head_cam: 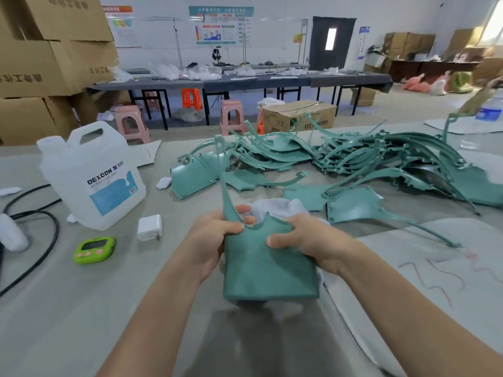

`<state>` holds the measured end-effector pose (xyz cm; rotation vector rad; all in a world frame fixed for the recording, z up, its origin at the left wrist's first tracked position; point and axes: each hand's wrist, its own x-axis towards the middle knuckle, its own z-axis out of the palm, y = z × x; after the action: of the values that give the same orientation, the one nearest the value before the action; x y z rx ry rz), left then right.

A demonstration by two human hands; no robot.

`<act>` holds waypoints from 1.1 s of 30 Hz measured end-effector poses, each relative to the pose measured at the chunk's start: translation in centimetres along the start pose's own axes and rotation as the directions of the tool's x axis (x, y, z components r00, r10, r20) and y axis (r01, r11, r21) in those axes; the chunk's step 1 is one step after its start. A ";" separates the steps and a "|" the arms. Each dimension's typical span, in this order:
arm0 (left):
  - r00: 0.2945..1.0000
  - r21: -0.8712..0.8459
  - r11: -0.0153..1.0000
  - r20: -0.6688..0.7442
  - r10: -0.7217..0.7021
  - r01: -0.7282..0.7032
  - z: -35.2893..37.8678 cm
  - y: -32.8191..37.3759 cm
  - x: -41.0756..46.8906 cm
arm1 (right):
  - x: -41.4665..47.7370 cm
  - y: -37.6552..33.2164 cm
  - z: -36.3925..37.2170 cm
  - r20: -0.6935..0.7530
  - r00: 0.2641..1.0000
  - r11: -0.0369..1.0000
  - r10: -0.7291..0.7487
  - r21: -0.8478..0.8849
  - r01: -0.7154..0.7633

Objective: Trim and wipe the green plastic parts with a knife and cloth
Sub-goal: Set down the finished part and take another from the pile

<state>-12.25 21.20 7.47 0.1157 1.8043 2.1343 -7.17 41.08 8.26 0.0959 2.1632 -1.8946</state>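
Note:
I hold one green plastic part (261,270) upright over the table, a flat panel with a thin curved arm rising from its top left. My left hand (209,240) grips its upper left edge at the base of that arm. My right hand (302,240) grips the upper right edge, thumb on the front face. A white cloth (277,206) bunches behind the part, by my right fingers; whether they hold it I cannot tell. A large pile of green parts (353,159) lies beyond. No knife is visible.
A white DEXCON jug (92,178) stands at the left, with a white charger (150,227), a green timer (94,250) and black cables (40,240) near it. A white sheet (435,281) with pink scribbles covers the table's right side. Stools and cardboard boxes stand behind.

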 end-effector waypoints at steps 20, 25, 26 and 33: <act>0.638 0.334 0.942 0.717 -0.279 0.036 32.9 -15.7 -15.7 | -37.1 18.3 -9.4 -0.770 0.476 0.780 0.426 0.579 0.238; 0.511 0.480 0.844 0.676 -0.530 0.240 36.8 -22.6 -20.8 | -43.7 24.7 -7.1 -0.708 0.178 0.644 0.684 0.700 0.309; 0.433 0.470 0.826 0.703 -0.564 0.312 37.5 -23.6 -21.6 | -44.6 25.9 -7.2 -0.686 0.134 0.618 0.715 0.710 0.338; 0.224 0.505 0.722 0.723 -0.653 0.474 42.9 -24.9 -23.6 | -44.6 31.6 -13.9 -0.530 0.076 0.315 0.844 0.606 0.731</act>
<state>26.92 57.58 -4.85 0.4353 1.0782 0.9831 40.64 64.81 -9.93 2.5737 0.1782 -3.0772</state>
